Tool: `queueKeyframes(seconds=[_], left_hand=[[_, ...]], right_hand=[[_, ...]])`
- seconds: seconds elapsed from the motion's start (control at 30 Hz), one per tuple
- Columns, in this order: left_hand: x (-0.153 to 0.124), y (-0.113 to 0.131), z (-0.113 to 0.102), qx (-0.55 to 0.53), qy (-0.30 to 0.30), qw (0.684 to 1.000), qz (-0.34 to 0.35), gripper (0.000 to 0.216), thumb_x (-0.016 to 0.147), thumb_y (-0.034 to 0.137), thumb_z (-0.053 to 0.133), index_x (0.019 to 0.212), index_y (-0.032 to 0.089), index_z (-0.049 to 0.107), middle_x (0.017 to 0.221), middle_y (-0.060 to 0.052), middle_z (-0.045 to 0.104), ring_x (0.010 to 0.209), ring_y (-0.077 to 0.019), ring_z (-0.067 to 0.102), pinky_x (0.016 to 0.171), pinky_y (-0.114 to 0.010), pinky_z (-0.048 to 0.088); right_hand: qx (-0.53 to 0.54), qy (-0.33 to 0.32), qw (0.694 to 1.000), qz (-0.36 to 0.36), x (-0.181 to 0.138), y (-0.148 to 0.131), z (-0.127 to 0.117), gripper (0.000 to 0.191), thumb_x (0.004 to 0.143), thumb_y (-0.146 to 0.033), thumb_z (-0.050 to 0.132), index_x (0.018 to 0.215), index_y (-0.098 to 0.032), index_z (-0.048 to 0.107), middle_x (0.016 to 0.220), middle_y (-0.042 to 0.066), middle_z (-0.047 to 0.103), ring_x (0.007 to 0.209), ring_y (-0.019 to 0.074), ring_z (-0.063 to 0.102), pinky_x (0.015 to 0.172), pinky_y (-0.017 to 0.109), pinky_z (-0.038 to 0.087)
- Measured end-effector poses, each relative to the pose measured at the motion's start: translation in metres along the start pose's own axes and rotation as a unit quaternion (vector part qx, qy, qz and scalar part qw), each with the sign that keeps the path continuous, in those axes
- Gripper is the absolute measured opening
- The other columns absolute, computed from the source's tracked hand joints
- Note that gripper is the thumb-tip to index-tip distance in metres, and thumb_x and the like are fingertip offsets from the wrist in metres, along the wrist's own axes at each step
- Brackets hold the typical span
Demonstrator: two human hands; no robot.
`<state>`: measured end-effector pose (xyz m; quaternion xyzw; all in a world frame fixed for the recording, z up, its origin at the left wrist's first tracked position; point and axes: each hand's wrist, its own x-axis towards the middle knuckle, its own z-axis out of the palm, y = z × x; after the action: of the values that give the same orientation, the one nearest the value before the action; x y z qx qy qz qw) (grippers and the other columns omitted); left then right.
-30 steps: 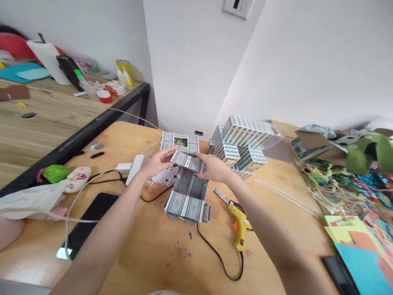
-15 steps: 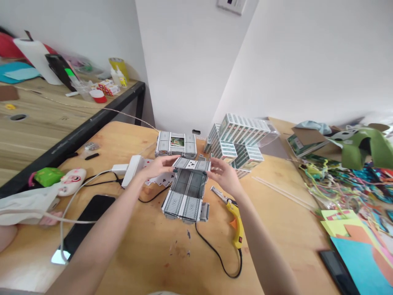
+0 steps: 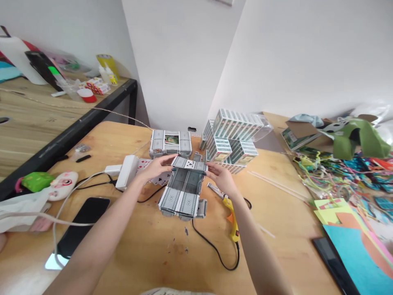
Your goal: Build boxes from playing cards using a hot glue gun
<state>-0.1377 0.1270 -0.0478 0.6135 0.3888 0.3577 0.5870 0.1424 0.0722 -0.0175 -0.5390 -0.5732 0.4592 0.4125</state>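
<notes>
My left hand (image 3: 156,168) and my right hand (image 3: 222,177) pinch the two ends of a strip of playing cards (image 3: 190,164), with a club card face showing at its middle. The strip lies across the far end of a boxy model made of playing cards (image 3: 179,200), whose patterned card backs face up. Between the strip and the near panel is a dark recess. A small card piece (image 3: 202,209) sticks out at the model's right side. Just right of the model lies a yellow glue gun (image 3: 232,217), partly behind my right forearm.
Behind stand another card-built piece (image 3: 170,143) and stacked card boxes (image 3: 236,127). Loose playing cards (image 3: 161,179) lie beside a white power strip (image 3: 127,172). A phone (image 3: 84,223) with cables is at left; coloured paper (image 3: 353,246) and tangled cords (image 3: 331,176) are at right.
The view has turned slightly, so everything sits a little further left. Both hands keep hold of the card strip at the model's far end, with hardly any other visible movement.
</notes>
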Motion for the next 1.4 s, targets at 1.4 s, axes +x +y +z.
queueKeyframes(seconds=[1.4], left_hand=[[-0.024, -0.013, 0.035, -0.029, 0.108, 0.993, -0.038, 0.058, 0.082, 0.049, 0.052, 0.134, 0.027, 0.044, 0.142, -0.001, 0.041, 0.134, -0.0227, 0.033, 0.111, -0.036, 0.026]], right_hand=[[0.169, 0.136, 0.967, 0.137, -0.009, 0.018, 0.040, 0.063, 0.062, -0.037, 0.069, 0.120, -0.014, 0.060, 0.073, 0.002, 0.071, 0.065, 0.0168, 0.066, 0.067, 0.031, 0.054]])
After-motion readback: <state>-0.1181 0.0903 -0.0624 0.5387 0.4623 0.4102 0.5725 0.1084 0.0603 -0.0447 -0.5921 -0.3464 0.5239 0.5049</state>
